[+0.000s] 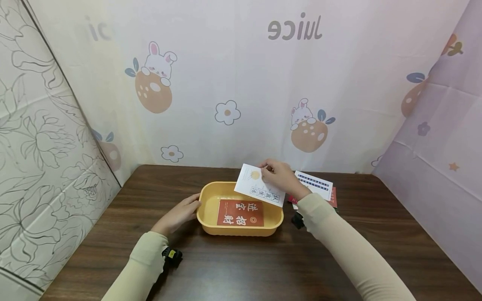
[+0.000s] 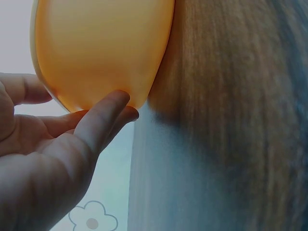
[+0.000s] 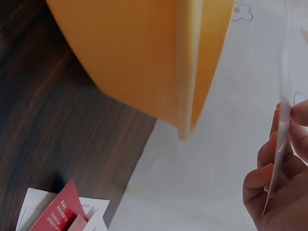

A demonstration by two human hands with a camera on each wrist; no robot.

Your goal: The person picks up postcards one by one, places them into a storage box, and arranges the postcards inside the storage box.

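A yellow plastic basin (image 1: pixel 241 230) stands on the table, with an orange-red card (image 1: pixel 229 211) printed with white characters lying flat inside. My left hand (image 1: pixel 180 214) grips the basin's left end; in the left wrist view one digit reaches the rim while the other fingers lie against the outer wall. Over the basin's right back corner, my right hand (image 1: pixel 280 177) pinches a white card (image 1: pixel 250 184) bearing a yellow drawing and boxed characters. The right wrist view shows this card edge-on between thumb and fingers.
Right of the basin lies a loose pile of cards, with a white one with blue bands (image 1: pixel 320 186) on top and a red one (image 1: pixel 332 200) below. Behind the dark wooden table (image 1: pixel 241 267) hangs a printed curtain (image 1: pixel 241 83). Black wrist cameras sit under both forearms.
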